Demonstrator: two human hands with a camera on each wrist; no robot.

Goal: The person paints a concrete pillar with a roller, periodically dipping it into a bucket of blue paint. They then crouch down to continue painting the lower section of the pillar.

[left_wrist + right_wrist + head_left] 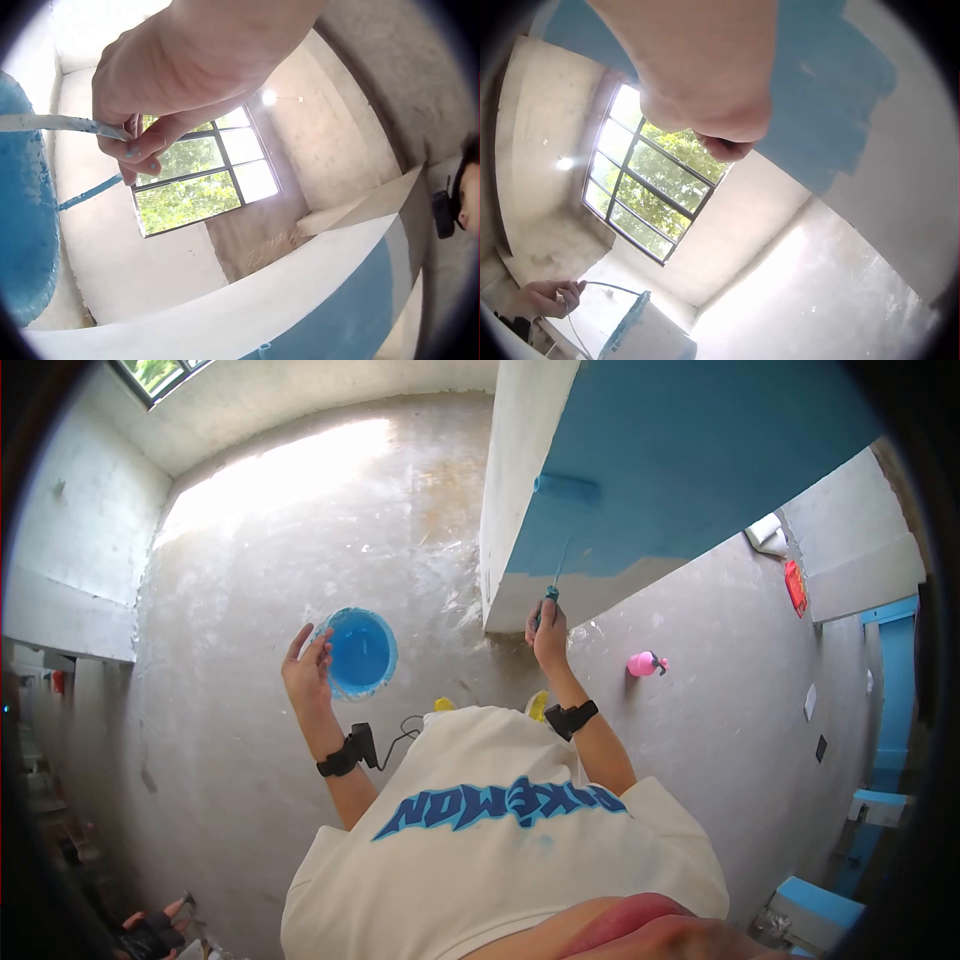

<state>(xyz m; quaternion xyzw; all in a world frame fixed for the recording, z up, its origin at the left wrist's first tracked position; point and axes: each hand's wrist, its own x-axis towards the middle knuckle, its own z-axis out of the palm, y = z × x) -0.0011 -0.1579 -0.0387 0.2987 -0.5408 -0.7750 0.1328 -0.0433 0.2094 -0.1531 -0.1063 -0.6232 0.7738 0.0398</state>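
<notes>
My left hand (pixel 310 672) is at the left rim of a bucket (pixel 391 650) holding blue paint (pixel 356 650). In the left wrist view, its fingers curl round the bucket's paint-spattered handle (pixel 64 124). With my right hand (pixel 547 635) I grip the handle of a paint roller (pixel 566 487). The thin rod of the roller reaches up to its sleeve, which lies against the blue-painted wall (pixel 680 440). Below the blue runs an unpainted grey strip (pixel 600 592). In the right wrist view, the forearm and hand hide the roller.
On the floor to the right stands a pink spray bottle (pixel 645 664). A red packet (pixel 795 588) lies farther off, near the far wall. The white end face (pixel 515 480) of the painted wall juts toward me. Another person (pixel 150 935) shows at the lower left.
</notes>
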